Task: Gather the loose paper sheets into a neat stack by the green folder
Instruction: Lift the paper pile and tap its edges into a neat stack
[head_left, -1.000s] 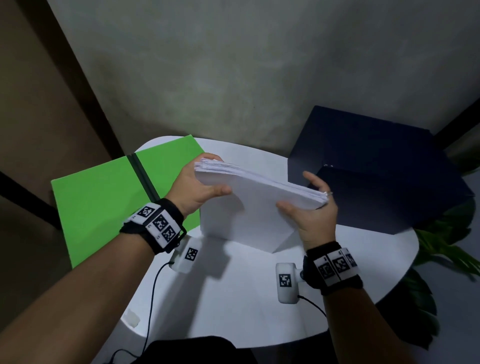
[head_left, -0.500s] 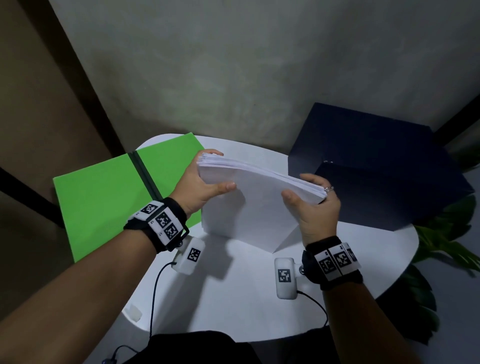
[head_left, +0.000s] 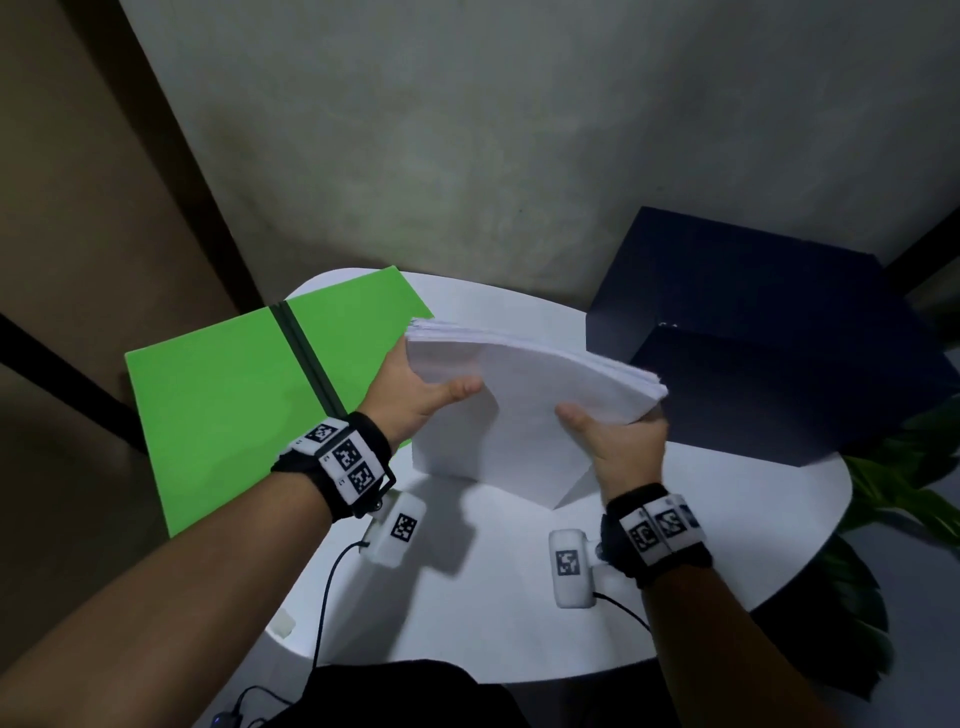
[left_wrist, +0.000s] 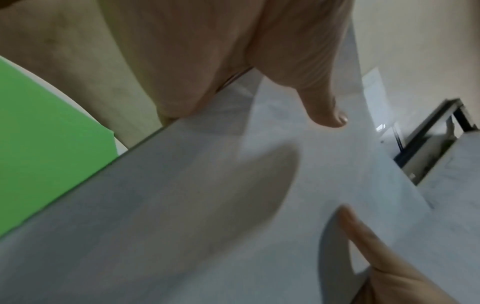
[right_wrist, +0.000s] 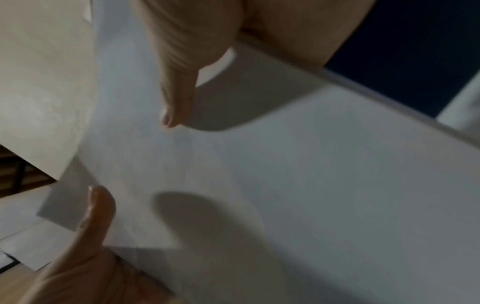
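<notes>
The green folder (head_left: 244, 395) lies flat at the left of the round white table (head_left: 519, 597), hanging over its left edge, with a dark band (head_left: 304, 356) across its cover. Just right of the folder, the left hand (head_left: 415, 400) grips the left side of the paper stack (head_left: 524, 410): its thumb lies on the near face and its fingers pass behind, out of sight. The stack stands on its lower edge on the table, just right of the folder, tilted, with its upper edge bowed. In the left wrist view the left thumb (left_wrist: 324, 111) presses the sheet. Farther right of the folder, the right hand (head_left: 621, 447) grips the stack's right side the same way, thumb in front. Right of the folder and past the stack, a dark blue box (head_left: 769, 332) sits on the table. Green leaves (head_left: 904, 478) show beyond the table's right edge.
</notes>
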